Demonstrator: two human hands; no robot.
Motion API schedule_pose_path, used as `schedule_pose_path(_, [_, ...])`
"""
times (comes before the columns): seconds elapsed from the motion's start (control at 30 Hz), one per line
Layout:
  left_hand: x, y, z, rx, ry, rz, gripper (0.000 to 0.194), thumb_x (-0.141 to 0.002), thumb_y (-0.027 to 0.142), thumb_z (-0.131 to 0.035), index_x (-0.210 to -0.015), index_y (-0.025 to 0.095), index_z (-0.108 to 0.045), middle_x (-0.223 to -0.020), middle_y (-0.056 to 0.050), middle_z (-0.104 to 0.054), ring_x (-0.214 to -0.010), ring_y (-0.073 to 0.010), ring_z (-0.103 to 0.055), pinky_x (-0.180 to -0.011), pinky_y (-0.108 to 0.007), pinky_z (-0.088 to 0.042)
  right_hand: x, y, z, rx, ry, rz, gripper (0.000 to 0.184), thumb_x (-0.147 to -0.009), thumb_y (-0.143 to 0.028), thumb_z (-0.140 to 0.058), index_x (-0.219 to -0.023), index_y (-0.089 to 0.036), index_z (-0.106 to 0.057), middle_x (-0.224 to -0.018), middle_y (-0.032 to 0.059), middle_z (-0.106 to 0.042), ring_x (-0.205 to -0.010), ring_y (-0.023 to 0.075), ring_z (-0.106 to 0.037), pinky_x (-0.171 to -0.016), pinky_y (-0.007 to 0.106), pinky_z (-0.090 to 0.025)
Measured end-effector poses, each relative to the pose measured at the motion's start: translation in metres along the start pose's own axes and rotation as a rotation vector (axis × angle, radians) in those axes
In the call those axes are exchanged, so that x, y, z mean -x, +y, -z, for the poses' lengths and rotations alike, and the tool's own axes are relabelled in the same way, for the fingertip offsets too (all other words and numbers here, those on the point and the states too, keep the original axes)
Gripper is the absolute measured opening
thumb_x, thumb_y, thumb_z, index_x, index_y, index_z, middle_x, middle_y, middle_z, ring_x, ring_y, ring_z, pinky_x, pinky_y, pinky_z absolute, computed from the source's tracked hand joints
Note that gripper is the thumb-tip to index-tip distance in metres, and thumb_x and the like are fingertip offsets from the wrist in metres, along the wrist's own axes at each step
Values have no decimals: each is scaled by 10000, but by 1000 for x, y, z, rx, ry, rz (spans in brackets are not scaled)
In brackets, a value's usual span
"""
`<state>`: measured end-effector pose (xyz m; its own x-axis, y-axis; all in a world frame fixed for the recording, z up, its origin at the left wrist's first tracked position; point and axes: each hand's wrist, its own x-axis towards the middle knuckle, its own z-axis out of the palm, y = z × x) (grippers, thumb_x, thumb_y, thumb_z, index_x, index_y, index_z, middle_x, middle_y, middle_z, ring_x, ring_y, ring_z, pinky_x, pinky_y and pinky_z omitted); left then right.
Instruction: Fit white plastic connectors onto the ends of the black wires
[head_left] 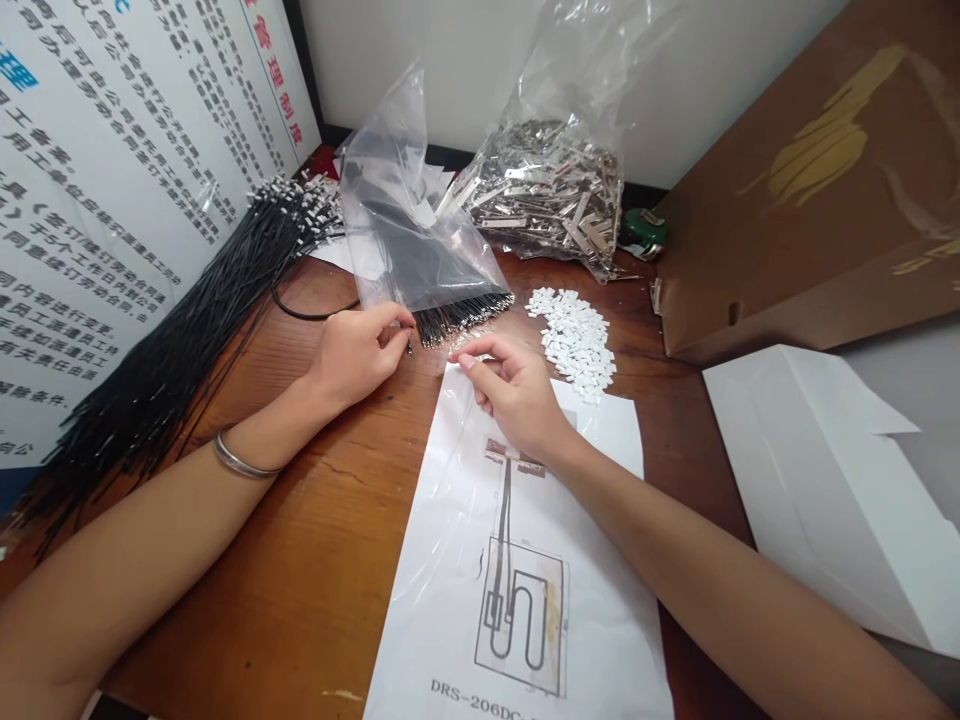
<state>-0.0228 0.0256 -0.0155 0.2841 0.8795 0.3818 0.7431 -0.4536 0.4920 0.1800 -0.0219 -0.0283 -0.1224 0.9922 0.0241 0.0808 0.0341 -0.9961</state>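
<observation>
My left hand point(358, 352) is curled, thumb and forefinger pinched on the end of a thin black wire at the mouth of a clear plastic bag point(409, 235) full of black wires point(461, 313). My right hand point(514, 388) rests on the top edge of a printed sheet point(592, 560), fingers pressed together around something small I cannot make out. A pile of small white plastic pieces point(576, 335) lies just right of that hand. A metal bangle point(236, 458) circles my left wrist.
A big bundle of black wires with white ends point(191, 335) lies along the left against a printed board point(112, 170). A clear bag of metal clips point(551, 190) stands at the back. A brown box point(810, 190) and a white box point(832, 480) sit on the right.
</observation>
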Motion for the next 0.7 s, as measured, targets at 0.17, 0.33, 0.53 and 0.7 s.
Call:
schedule_pose_path(0.17, [1,-7,-3,-19,76,-107,158,-790,194,-625,-869,169,-759,-596,13,-671,-510,-116,-554,-581,-229,-401,2,4,1,74,-30,4,153,-885,-344,-621,-866,-194,-646,-595,-34,-539,-471,76,-404,-458,262,-279])
schedule_pose_path(0.33, [2,-8,-7,30,124,-321,122,-817,174,-632,-818,169,-754,-575,27,-677,-471,-83,-553,-521,-196,-388,2,1,0,148,-70,54,164,-892,-322,-619,-953,-182,-678,-668,-17,-595,-482,71,-392,-474,263,-288])
schedule_pose_path(0.53, [2,-4,-6,109,150,-659,138,-890,137,-593,-847,177,-718,-713,5,-763,-560,-83,-666,-551,-179,-444,6,-4,-1,175,-165,166,159,-894,-209,-581,-1044,-198,-632,-816,2,-656,-506,67,-406,-500,259,-334])
schedule_pose_path(0.7, [0,1,-2,102,223,-760,133,-922,185,-588,-862,188,-707,-630,13,-726,-503,-77,-630,-534,-187,-443,10,-5,-2,100,-213,169,349,-878,-155,-571,-1208,-228,-487,-1068,40,-687,-484,48,-384,-480,249,-336])
